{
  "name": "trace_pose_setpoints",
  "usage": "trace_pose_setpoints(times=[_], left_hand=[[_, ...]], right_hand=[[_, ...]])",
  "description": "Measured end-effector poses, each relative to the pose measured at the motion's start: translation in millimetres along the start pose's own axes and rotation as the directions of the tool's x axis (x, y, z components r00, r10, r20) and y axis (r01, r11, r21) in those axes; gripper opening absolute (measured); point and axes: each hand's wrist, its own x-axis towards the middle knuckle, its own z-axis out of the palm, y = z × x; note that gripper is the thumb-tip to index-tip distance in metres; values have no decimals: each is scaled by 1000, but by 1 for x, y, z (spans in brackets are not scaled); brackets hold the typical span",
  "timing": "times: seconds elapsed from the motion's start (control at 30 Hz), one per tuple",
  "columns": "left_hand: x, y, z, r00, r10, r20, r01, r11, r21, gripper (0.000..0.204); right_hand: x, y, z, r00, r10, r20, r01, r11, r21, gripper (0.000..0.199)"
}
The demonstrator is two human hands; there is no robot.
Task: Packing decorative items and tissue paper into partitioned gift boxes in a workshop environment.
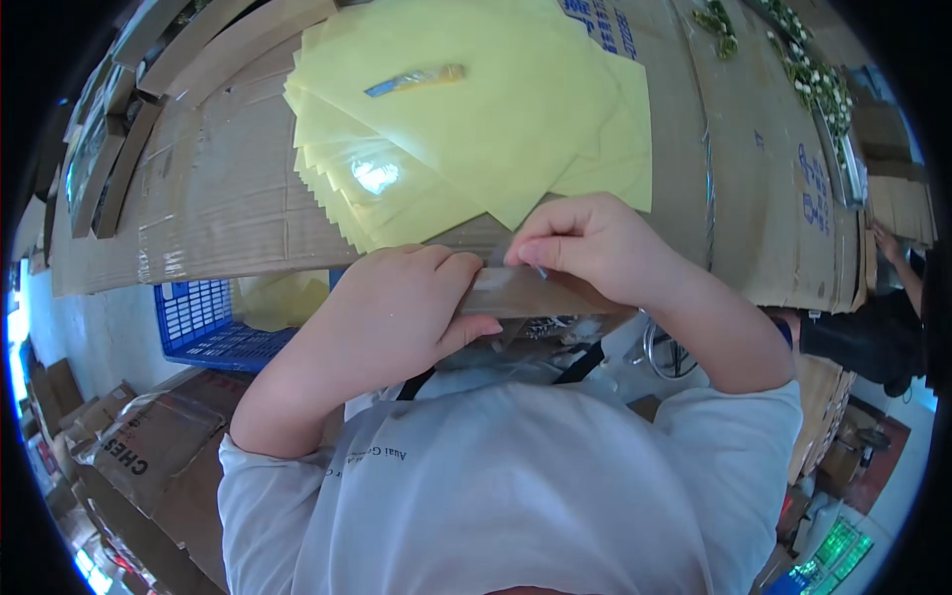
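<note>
My right hand is closed in a pinch just above the table's near edge. A thin, bluish sliver shows beneath its fingertips, too small to name. Left of it, my left hand lies over the brown cardboard edge, fingers curled on top and thumb on the near side. Part of its grip is hidden. A shiny, clear strip shows between the two hands. Beyond them lies a fanned stack of yellow sheets, with a small blue-and-yellow wrapped strip on top.
Cardboard covers the table. A blue plastic basket holding yellow sheets stands below its edge on the left. White-flowered sprigs lie at the far right. Narrow cardboard boxes line the left. Another person's arm appears at right.
</note>
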Motion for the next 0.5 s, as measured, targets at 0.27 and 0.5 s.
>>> trace_pose_setpoints(times=[0.27, 0.5], left_hand=[[-20, 9, 13, 988, -49, -145, 30, 991, -131, 62], [-25, 15, 9, 990, 138, 26, -140, 985, 98, 44]], right_hand=[[0, 2, 11, 993, 107, 54, -108, 994, 21, 17], [-3, 9, 19, 991, 123, 51, -107, 966, -236, 18]])
